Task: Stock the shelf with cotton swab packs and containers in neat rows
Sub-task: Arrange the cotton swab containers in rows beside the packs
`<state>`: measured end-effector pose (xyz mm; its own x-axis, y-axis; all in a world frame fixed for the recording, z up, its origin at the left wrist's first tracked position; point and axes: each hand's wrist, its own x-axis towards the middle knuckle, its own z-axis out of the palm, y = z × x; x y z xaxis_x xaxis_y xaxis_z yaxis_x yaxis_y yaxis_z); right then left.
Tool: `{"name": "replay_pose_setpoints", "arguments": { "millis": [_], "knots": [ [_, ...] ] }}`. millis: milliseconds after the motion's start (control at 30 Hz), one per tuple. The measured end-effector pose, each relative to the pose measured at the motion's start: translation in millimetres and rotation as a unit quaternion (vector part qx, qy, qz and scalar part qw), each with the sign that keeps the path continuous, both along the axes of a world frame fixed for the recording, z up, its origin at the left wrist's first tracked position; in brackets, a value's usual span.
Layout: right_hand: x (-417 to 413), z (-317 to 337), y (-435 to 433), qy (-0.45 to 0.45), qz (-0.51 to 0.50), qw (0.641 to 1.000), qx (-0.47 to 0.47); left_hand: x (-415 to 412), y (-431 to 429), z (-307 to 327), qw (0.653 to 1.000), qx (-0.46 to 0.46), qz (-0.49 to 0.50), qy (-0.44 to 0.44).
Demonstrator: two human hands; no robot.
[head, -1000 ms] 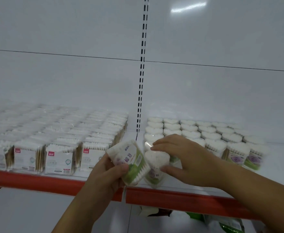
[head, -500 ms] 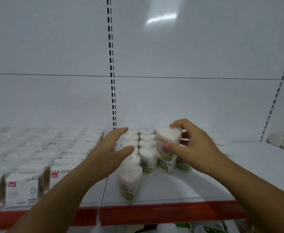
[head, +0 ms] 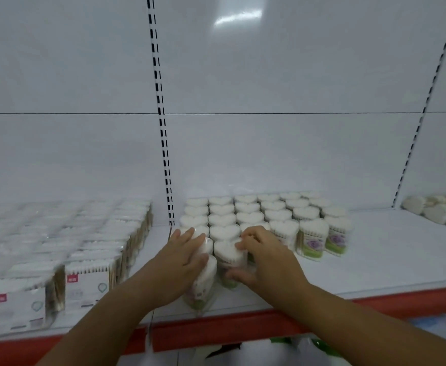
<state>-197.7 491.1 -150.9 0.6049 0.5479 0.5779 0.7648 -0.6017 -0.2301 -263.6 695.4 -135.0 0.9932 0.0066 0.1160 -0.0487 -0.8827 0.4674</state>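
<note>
The shelf (head: 375, 260) is plain white on top, with a red strip (head: 243, 331) along its front edge. The back panel (head: 296, 141) is glossy white, crossed by one thin dark line. It carries an upright rail (head: 161, 114) patterned with paired black slots. The heart-shaped containers (head: 222, 219) show white cotton tops. Their labels (head: 313, 245) have a purple mark above a lime-green band. The flat packs (head: 87, 283) on the left are white with tan sticks at their sides. Each front bears a small red tag (head: 72, 279) and a teal outline mark (head: 102, 287). The far-right containers (head: 433, 213) look cream. Below the shelf, a blurred wrapping (head: 322, 346) shows white with green patches.
</note>
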Motion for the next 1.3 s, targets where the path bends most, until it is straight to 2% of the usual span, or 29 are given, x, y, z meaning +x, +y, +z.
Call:
{"name": "replay_pose_setpoints", "arguments": {
  "millis": [133, 267, 367, 467, 533, 600, 733, 867, 1033, 1200, 1300],
  "knots": [
    [-5, 9, -12, -0.017, 0.035, 0.999, -0.028, 0, -1, 14, 0.999, 0.002, 0.018, 0.032],
    [15, 34, -61, -0.070, 0.067, 0.993, -0.071, 9, -22, 43, 0.996, 0.053, 0.066, -0.002],
    [55, 59, -131, -0.058, -0.014, 0.973, -0.222, 41, -75, 72, 0.997, 0.071, 0.024, -0.002],
    [88, 82, -222, 0.018, -0.176, 0.916, -0.360, 93, -160, 99, 0.992, 0.118, -0.036, 0.036],
    [97, 90, -289, 0.092, -0.233, 0.910, -0.331, 124, -226, 108, 0.989, 0.132, -0.062, 0.027],
    [94, 89, -356, 0.128, -0.241, 0.917, -0.290, 149, -291, 105, 0.983, 0.150, -0.101, 0.013],
    [81, 73, -484, 0.129, -0.267, 0.914, -0.277, 184, -413, 79, 0.963, 0.192, -0.188, 0.031],
    [81, 60, -583, 0.150, -0.304, 0.917, -0.211, 208, -514, 62, 0.951, 0.180, -0.248, 0.037],
    [110, 41, -644, 0.150, -0.318, 0.919, -0.176, 250, -582, 59, 0.940, 0.166, -0.295, 0.030],
    [160, 36, -670, 0.049, -0.280, 0.942, -0.176, 323, -621, 60, 0.935, 0.158, -0.315, 0.031],
    [195, 45, -690, 0.033, -0.290, 0.940, -0.179, 377, -648, 66, 0.936, 0.141, -0.321, 0.029]
  ]
}}
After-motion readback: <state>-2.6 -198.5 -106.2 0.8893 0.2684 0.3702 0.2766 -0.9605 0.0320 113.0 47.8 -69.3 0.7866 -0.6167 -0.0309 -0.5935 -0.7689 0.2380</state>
